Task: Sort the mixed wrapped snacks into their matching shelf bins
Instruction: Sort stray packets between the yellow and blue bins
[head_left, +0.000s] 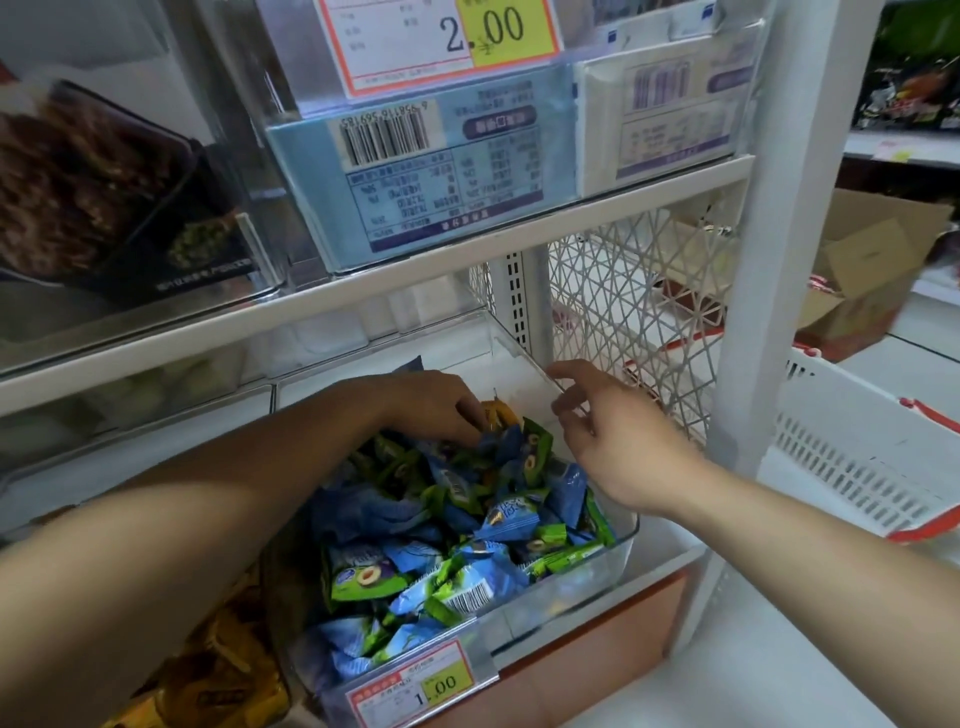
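A clear plastic bin (621, 551) on the low shelf holds a heap of blue and green wrapped snacks (467, 540). My left hand (431, 405) reaches into the back of the heap, fingers curled around an orange wrapped snack (498, 413) that pokes out among the blue ones. My right hand (608, 441) hovers over the bin's right rear corner with fingers spread and nothing in it. To the left, a neighbouring bin shows yellow-orange wrapped snacks (218, 670), partly hidden by my left forearm.
A 1.00 price tag (421, 686) clips to the bin front. Above sits a shelf with blue-labelled boxes (415, 171) and a 2.00 tag (441, 41). A white lattice panel (639, 291) and white post (763, 260) stand right; a white basket (857, 457) lies beyond.
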